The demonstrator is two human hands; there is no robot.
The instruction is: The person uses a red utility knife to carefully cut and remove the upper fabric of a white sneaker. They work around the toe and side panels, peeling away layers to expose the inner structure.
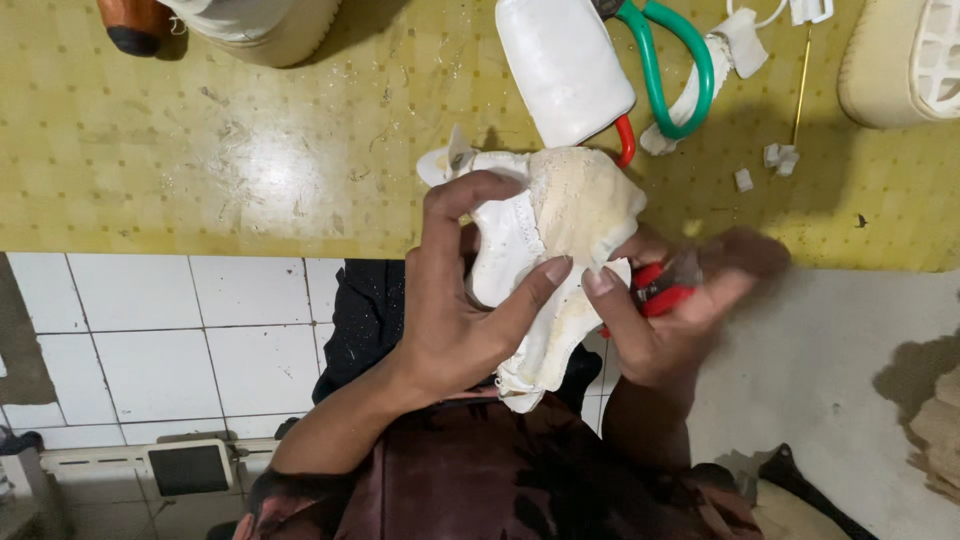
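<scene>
Gripping hard at frame centre, the left hand [455,310] curls fingers and thumb around a white shoe upper [560,230], wrist bent up from below. Right hand [670,320], blurred, clenches a red-handled tool [662,292] against the upper's right edge, just below the yellow table [250,150].

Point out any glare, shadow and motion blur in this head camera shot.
Head view: a bright glare patch sits on the yellow tabletop left of centre; the white shoe upper is sharp, held by the left hand; the right hand is smeared by motion blur around a red-handled tool; a soft shadow falls on the table beside the green scissors.
</scene>
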